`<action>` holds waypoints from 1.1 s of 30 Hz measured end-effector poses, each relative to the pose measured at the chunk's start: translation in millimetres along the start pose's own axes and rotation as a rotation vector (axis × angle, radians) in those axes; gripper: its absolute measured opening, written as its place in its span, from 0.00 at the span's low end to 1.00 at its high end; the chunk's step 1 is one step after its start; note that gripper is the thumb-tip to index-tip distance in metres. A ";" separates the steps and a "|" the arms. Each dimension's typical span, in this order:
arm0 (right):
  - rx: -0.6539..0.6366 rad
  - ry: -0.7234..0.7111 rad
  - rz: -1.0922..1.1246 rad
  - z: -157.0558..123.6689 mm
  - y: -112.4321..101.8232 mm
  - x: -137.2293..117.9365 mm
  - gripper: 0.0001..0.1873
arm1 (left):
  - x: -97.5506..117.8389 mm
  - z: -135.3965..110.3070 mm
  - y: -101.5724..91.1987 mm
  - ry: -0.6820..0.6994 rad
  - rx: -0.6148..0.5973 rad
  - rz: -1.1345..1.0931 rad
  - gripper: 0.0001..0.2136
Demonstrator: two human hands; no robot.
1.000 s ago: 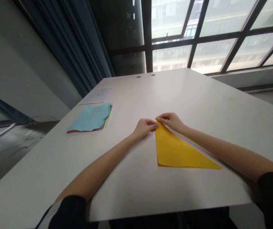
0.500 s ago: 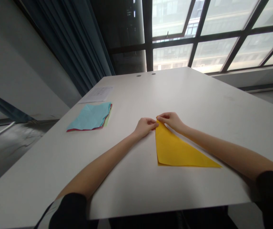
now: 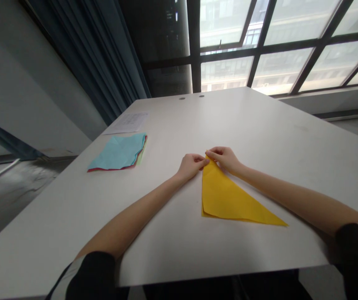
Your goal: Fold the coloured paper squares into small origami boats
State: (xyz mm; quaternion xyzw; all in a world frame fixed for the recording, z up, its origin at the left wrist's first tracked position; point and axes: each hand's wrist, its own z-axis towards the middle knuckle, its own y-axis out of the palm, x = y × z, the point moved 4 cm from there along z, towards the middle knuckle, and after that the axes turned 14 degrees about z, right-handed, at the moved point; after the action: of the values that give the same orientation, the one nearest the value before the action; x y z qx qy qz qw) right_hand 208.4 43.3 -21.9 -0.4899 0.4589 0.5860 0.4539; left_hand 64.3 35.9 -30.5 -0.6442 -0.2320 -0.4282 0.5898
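Note:
A yellow cloth (image 3: 229, 193), folded into a triangle, lies on the white table in front of me. Its two layers part slightly at the lower left corner, and a long point reaches toward the lower right. My left hand (image 3: 191, 166) pinches the cloth's upper corner from the left, thumb and fingers pressed together. From the right, my right hand (image 3: 224, 158) pinches the tip of that same corner. The hands are close together there, and the fingertips cover part of the corner.
On the left of the white table (image 3: 153, 246) lies a stack of cloths (image 3: 118, 150), light blue on top, with red and green edges showing. Behind it is a printed paper sheet (image 3: 130, 122). Two round dark discs sit near the far edge, before windows and a blue curtain (image 3: 100, 54).
The yellow cloth has turned slightly about its pinched corner, its lower edge swinging left and its right point dropping a little. Both hands stay nearly in place, still gripping the corner.

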 end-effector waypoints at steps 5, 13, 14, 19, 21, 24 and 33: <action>0.010 0.008 0.043 1.0 -2.2 4.3 0.16 | 1.9 -0.5 1.1 0.002 -0.029 -0.026 0.15; 0.013 0.031 0.103 2.3 -3.8 5.6 0.15 | -1.2 0.6 3.2 0.011 -0.052 -0.054 0.14; 0.009 0.027 0.111 2.5 -3.9 5.6 0.15 | -1.3 0.7 3.4 0.014 -0.054 -0.053 0.14; 0.014 0.010 0.133 3.6 -4.5 7.2 0.13 | 2.2 -0.8 3.4 0.007 -0.061 -0.049 0.12; 0.014 0.009 0.161 3.7 -4.3 8.0 0.12 | 4.8 -1.9 2.8 0.002 -0.060 -0.053 0.11; 0.003 0.007 0.191 3.5 -3.3 8.0 0.12 | 7.0 -2.6 2.0 -0.002 -0.058 -0.059 0.10; -0.018 0.030 0.164 6.3 -5.6 7.4 0.19 | 0.2 0.5 3.0 0.003 -0.055 -0.039 0.11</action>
State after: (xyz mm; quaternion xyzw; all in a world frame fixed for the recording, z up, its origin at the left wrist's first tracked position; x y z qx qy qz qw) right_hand 212.2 51.0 -29.1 -0.4635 0.4988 0.6179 0.3931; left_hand 66.9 35.8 -32.0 -0.6546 -0.2319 -0.4470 0.5638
